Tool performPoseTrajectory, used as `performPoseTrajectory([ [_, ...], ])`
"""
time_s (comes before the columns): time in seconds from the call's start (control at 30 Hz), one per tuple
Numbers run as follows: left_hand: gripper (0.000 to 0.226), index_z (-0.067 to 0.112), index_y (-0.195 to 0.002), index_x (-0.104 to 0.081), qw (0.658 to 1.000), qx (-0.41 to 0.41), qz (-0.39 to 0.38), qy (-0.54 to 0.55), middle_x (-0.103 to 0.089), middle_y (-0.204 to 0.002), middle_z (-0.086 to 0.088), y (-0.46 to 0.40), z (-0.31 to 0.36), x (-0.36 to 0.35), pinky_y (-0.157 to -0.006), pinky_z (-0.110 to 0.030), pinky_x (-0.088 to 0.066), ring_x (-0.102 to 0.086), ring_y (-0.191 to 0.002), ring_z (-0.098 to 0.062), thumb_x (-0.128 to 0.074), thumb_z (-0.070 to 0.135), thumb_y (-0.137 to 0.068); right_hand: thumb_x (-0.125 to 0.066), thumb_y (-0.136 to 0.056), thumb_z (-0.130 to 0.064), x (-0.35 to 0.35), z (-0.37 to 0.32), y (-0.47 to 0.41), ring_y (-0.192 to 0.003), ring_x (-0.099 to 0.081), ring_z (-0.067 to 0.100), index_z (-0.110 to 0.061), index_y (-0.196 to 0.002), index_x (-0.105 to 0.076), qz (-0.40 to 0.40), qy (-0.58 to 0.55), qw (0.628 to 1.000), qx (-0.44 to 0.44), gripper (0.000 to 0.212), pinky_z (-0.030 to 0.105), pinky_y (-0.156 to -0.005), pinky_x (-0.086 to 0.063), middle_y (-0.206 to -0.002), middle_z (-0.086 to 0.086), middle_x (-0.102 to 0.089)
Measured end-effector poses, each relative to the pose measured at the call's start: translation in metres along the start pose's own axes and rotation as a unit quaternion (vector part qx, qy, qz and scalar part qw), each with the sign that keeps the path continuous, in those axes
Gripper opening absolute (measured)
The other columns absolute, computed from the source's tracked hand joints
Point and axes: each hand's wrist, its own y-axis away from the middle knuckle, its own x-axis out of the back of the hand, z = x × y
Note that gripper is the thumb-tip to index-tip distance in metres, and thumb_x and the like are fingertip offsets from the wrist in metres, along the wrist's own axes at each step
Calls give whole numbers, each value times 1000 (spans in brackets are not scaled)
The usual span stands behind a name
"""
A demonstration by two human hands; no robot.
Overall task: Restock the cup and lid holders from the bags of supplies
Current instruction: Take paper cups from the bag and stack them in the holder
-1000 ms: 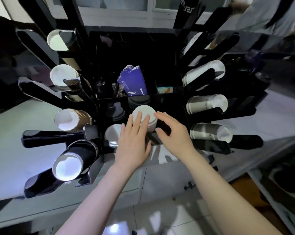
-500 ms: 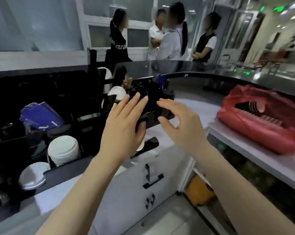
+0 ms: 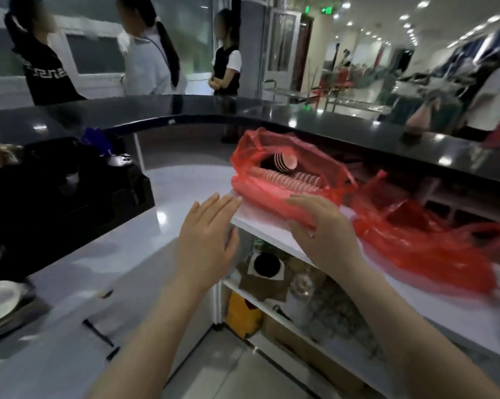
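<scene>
I see white counter (image 3: 145,254) spanning near left to centre, black bar top (image 3: 272,116) curving behind it. Black holder (image 3: 70,185) at far left of counter. Two red bags on right shelf (image 3: 266,226): far bag (image 3: 289,174) gaping open, rows of lids (image 3: 292,180) inside; near bag (image 3: 433,243) crumpled, contents unclear. Left hand (image 3: 207,234) flat, fingers straight, holding nothing, over counter edge, just short of far bag. Right hand (image 3: 320,228) fingers loosely spread, empty, at far bag's near side; contact unclear. Open gap between hands.
</scene>
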Motion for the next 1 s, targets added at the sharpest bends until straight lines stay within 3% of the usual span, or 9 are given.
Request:
performPoseTrajectory([
  [0.07,49,8,-131,-56,999,-4,-31,10,-57,-134,-12,-15,4,-26,-109,-48,-28,-50,-127,-30,-47,23,-85,-69,-83,-10,3,29,-5,-118,-56,22,-13,-119,-66,-24,24,999,-24,36,34,-103,-41,-121,3,-65],
  [0.27,58,15,-143,-42,993,-29,-108,32,-41,-148,-8,-60,-18,-108,-115,-36,-10,-32,-140,-25,-62,19,-88,-69,-83,-16,-14,103,-31,-127,-48,26,-14,-123,-63,-91,110,988,-56,40,39,-109,-33,-129,5,-61],
  [0.4,50,8,-132,-54,995,-70,-34,66,-50,-140,-13,-119,-53,-150,-114,-44,-18,-38,-136,-28,-64,11,-84,-73,-77,-11,-35,148,-76,-127,-47,37,-11,-118,-66,-81,203,975,-34,42,55,-106,-37,-128,13,-60],
  [0.53,41,8,-121,-64,994,-65,32,80,-58,-132,-12,-195,-106,-187,-113,-48,-26,-45,-131,-31,-66,0,-80,-78,-64,-3,-60,198,-131,-96,-61,37,-10,-98,-72,-38,278,960,-9,36,45,-83,-52,-102,12,-67],
  [0.63,36,10,-112,-70,994,-76,6,81,-61,-128,-12,-244,-143,-215,-110,-50,-27,-48,-128,-33,-67,-2,-79,-80,-60,-3,-83,233,-166,-91,-62,36,-12,-97,-73,-50,333,941,-22,39,45,-74,-51,-100,11,-67],
  [0.7,29,13,-108,-72,990,-107,-38,78,-62,-127,-10,-267,-165,-238,-109,-53,-27,-49,-128,-33,-68,5,-81,-81,-59,-5,-99,255,-180,-102,-62,37,-13,-103,-73,-86,366,926,-27,45,49,-83,-51,-111,14,-67],
  [0.83,39,26,-118,-67,970,-157,-182,45,-50,-142,-1,-295,-197,-284,-115,-53,-9,-30,-141,-23,-68,43,-84,-76,-70,-15,-122,289,-198,-134,-42,34,-22,-124,-64,-169,409,895,-62,56,57,-108,-31,-141,14,-50],
  [0.93,66,38,-135,-50,948,-168,-265,-55,-23,-157,3,-310,-208,-318,-112,-55,14,-1,-147,-23,-45,73,-78,-69,-82,-26,-138,311,-215,-143,-24,34,-27,-137,-51,-212,428,877,-56,58,61,-111,-12,-153,12,-33],
  [1.0,78,43,-143,-34,932,-160,-300,-128,-6,-161,2,-316,-213,-334,-105,-59,22,14,-146,-28,-31,81,-75,-53,-92,-36,-147,323,-222,-148,-1,31,-31,-147,-33,-253,432,864,-57,59,61,-110,9,-161,8,-11],
])
